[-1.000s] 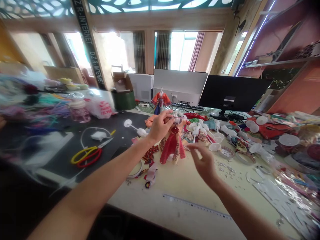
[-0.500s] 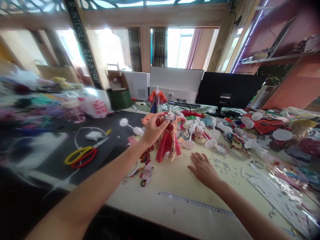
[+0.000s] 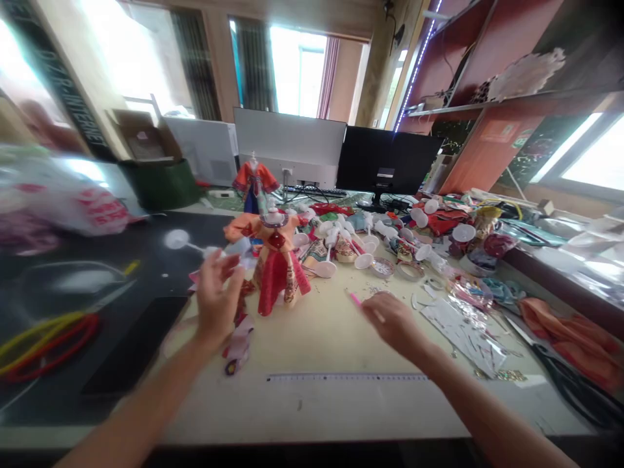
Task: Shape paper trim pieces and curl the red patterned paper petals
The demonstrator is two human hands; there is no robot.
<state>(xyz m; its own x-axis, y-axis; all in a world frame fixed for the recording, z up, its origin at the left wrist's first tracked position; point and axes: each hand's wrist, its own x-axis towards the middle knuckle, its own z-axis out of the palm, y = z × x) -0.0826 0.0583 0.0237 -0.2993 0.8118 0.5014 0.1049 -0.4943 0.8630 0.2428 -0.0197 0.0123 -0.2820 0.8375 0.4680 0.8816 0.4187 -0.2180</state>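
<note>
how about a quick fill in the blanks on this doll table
The doll dress on the cream table has a mainly ____ skirt.
A thin stick by the right hand has a ____ tip.
Beside the flat white monitor, the other monitor is ____.

Missing words: red; pink; black

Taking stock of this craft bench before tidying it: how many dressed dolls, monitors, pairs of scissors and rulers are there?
Dressed dolls: 2 (red-skirted doll, blue-skirted doll)
Monitors: 2 (white-backed monitor, black monitor)
Scissors: 2 (yellow-and-red-handled scissors, black-handled scissors)
Rulers: 1 (ruler)
Total: 7
</note>
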